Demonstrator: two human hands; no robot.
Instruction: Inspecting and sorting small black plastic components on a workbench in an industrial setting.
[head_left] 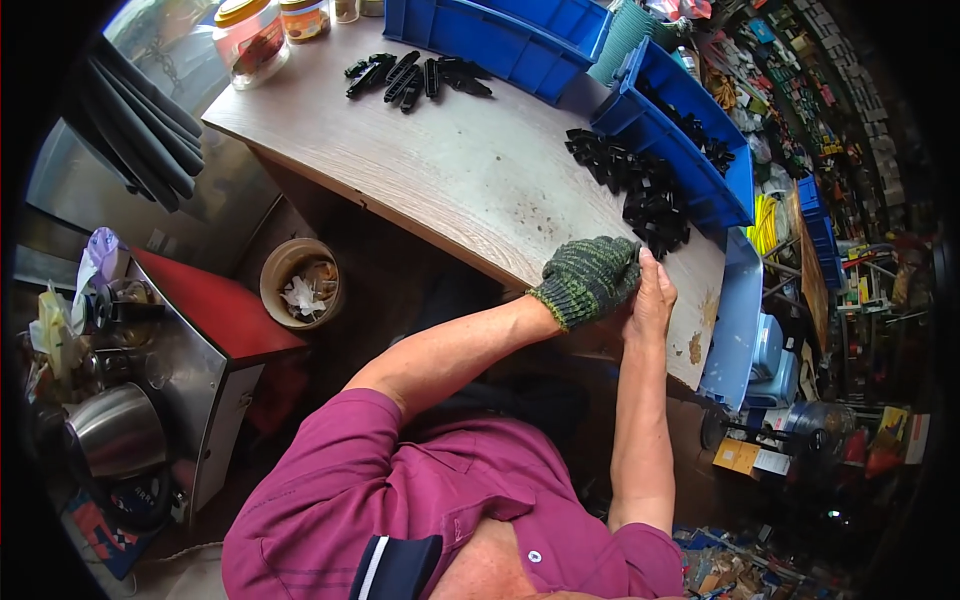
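My left hand (590,280), in a dark green and black knitted glove, is curled closed at the table's front edge. My bare right hand (650,293) meets it there, fingers pressed together against the glove's fingertips. Whatever lies between them is hidden by the fingers. Just beyond the hands, a heap of small black plastic parts (655,200) spreads over the wooden table (480,165). Farther off to the left lies a group of longer black parts (405,80), several of them set side by side.
A blue bin (690,180) holding black parts stands behind the heap; another blue bin (490,45) is at the far edge. Plastic jars (250,45) stand at the far left corner. Below are a waste bucket (302,283) and a red-topped cabinet (215,305) with a steel kettle (115,430) nearby.
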